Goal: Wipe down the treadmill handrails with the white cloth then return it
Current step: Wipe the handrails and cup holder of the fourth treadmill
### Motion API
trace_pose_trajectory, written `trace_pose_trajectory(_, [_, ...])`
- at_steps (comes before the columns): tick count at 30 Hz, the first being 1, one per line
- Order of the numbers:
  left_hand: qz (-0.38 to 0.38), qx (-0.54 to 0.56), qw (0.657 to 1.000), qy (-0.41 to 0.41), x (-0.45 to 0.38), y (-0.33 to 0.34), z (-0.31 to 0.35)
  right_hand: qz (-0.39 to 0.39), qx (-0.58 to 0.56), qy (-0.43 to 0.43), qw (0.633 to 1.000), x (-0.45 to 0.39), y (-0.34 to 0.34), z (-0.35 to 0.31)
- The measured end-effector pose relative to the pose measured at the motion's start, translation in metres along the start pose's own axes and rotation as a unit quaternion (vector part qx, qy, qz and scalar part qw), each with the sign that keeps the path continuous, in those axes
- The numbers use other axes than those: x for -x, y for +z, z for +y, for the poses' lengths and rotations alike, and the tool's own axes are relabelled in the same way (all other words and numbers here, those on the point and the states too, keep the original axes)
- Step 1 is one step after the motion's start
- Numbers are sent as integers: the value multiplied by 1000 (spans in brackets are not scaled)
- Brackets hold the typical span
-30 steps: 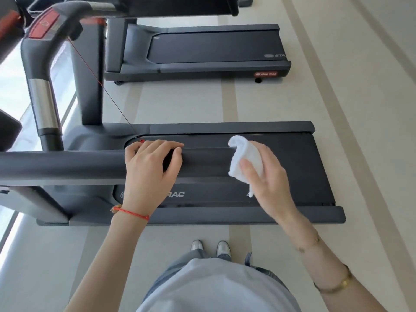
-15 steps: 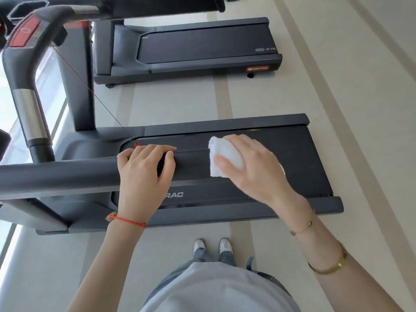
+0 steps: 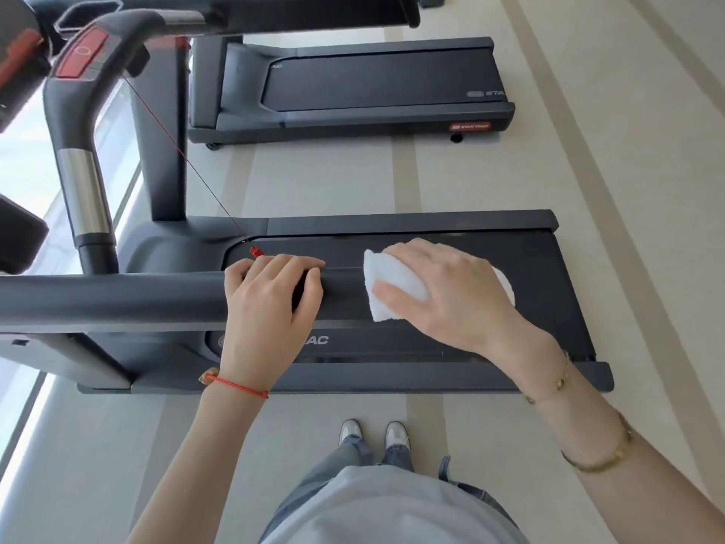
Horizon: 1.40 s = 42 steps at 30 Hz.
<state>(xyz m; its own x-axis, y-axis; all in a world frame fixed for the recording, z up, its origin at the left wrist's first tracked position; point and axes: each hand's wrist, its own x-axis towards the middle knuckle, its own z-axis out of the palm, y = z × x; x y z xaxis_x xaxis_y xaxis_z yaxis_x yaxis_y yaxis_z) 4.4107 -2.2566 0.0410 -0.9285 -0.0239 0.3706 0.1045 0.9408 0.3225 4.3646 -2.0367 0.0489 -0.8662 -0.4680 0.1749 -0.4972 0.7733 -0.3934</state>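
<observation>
A dark grey handrail (image 3: 117,298) runs from the left edge toward the middle, above the treadmill belt. My left hand (image 3: 270,308) grips the rail, fingers curled over its top. Just to its right, my right hand (image 3: 443,292) holds the folded white cloth (image 3: 392,284) wrapped over the rail's end, with the thumb pressing on the cloth's near side. Part of the cloth shows past the back of the hand.
The treadmill deck (image 3: 431,347) lies below the rail. A red safety cord with a clip (image 3: 255,252) hangs from the console (image 3: 84,56) at upper left. A second treadmill (image 3: 353,84) stands beyond. I stand on pale floor (image 3: 647,229) beside the deck.
My right hand brought the cloth down from mid-air onto the rail's end and closed round it. The left hand kept its grip on the rail.
</observation>
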Motion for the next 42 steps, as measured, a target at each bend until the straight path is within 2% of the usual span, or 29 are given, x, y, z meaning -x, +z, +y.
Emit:
trace_pose_trajectory(5, [-25, 40, 999, -17, 0, -6, -1, -13, 62, -59, 996, -2, 1, -3])
trace_pose_trajectory(11, [4, 17, 999, -31, 6, -19, -10, -32, 142, -91, 985, -19, 5, -21])
trace_pose_trajectory(18, [30, 16, 996, -86, 23, -37, -41, 1, 160, -137, 978, -35, 20, -46])
trace_pose_trajectory(25, [45, 11, 995, -87, 26, -54, -75, -25, 159, -174, 972, -71, 50, -104])
trace_pose_trajectory(32, [50, 22, 996, -67, 31, -85, -132, -30, 169, -178, 969, -105, 82, -170])
trace_pose_trajectory(42, [77, 25, 995, -59, 48, -129, -252, -18, 197, -170, 966, -139, 129, -252])
